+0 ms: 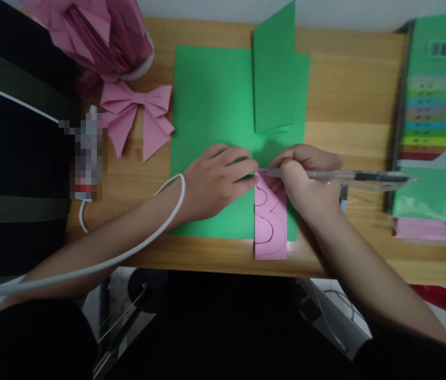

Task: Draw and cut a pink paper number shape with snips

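**Head view:** A person at a light wooden desk (349,100) works on a narrow pink paper strip (272,232) marked w/ dark curved lines. The strip lies at the desk's near edge. Its upper part overlaps the lower right of a large green paper sheet (210,95), and its bottom end sticks out past the sheet's near edge.

The left hand (215,182) rests palm-down on the green sheet. Its fingers are stretched out together, clasping nothing, w/ the fingertips pressing at the strip's top left corner. The right hand (305,179) is curled tight round a clear-barrelled pen (365,177), pinching it near the tip betw. thumb & fingers. The barrel runs out to the right, almost level, and the tip meets the top of the strip right beside the left fingertips. A white cable (127,253) loops over the left wrist & trails along the forearm.

Further back, a folded green card (274,79) stands on the sheet's far right part. A pink folded-paper bow (135,119) lies just left of the sheet. Behind it, a heap of pink folded paper pieces (96,31) sits at the desk's far left corner. A pixelated tube-shaped item (88,153) lies beside the bow; can't tell what it is. At far right lies a wrapped pack of coloured paper (436,121), w/ pink sheets showing at its near edge.
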`<action>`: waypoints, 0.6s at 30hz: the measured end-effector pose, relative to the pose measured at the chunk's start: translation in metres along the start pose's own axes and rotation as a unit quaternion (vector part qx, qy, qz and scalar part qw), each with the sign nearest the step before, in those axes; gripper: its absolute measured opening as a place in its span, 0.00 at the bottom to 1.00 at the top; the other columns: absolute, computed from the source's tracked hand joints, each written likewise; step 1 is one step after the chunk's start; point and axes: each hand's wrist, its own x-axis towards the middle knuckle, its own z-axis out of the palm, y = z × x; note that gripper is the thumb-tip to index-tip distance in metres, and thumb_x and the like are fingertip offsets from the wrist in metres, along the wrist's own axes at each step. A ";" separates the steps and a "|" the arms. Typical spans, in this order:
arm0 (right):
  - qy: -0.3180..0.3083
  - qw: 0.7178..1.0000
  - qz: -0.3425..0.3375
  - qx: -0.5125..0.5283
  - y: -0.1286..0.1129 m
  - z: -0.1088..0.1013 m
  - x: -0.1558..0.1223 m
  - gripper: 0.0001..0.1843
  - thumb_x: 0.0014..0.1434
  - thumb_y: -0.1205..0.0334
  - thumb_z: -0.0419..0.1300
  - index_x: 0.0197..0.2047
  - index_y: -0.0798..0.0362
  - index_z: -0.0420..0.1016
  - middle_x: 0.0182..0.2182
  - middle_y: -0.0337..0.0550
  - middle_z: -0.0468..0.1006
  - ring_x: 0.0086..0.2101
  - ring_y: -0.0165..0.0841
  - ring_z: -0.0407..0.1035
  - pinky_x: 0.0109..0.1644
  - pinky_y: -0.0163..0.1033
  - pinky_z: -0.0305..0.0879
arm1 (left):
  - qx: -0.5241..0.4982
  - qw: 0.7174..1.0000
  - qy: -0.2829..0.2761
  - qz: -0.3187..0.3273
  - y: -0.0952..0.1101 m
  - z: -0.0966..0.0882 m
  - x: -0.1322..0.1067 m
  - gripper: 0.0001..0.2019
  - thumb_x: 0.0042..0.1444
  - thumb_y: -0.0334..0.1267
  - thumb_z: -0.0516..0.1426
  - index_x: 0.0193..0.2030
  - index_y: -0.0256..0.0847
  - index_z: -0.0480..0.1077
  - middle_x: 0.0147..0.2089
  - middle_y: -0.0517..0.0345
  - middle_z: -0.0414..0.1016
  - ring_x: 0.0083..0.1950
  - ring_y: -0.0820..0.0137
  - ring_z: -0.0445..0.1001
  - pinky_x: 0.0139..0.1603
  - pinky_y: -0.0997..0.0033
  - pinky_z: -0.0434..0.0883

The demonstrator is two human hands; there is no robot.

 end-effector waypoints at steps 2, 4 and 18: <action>-0.001 1.000 0.001 -0.001 0.000 0.000 0.000 0.12 0.50 0.68 0.56 0.20 0.46 0.74 0.17 0.39 0.75 0.21 0.36 0.70 0.22 0.40 0.64 | 0.000 1.000 0.002 0.003 0.000 -0.001 0.000 0.20 0.73 0.32 0.41 0.49 0.39 0.75 0.52 0.56 0.80 0.55 0.62 0.74 0.52 0.59 0.69; -0.002 1.000 0.004 -0.003 0.000 0.000 0.000 0.12 0.50 0.69 0.55 0.20 0.46 0.74 0.16 0.38 0.74 0.21 0.35 0.70 0.22 0.40 0.64 | 0.000 1.000 0.011 0.007 0.000 -0.001 0.000 0.20 0.73 0.31 0.41 0.48 0.39 0.75 0.51 0.56 0.80 0.55 0.61 0.74 0.51 0.59 0.69; 0.003 1.000 0.012 0.018 0.000 -0.003 -0.001 0.13 0.50 0.70 0.55 0.19 0.47 0.74 0.15 0.36 0.74 0.18 0.33 0.69 0.20 0.39 0.63 | -0.002 0.999 0.036 0.010 -0.001 0.002 0.000 0.17 0.73 0.31 0.43 0.46 0.37 0.74 0.49 0.56 0.80 0.53 0.61 0.74 0.50 0.59 0.68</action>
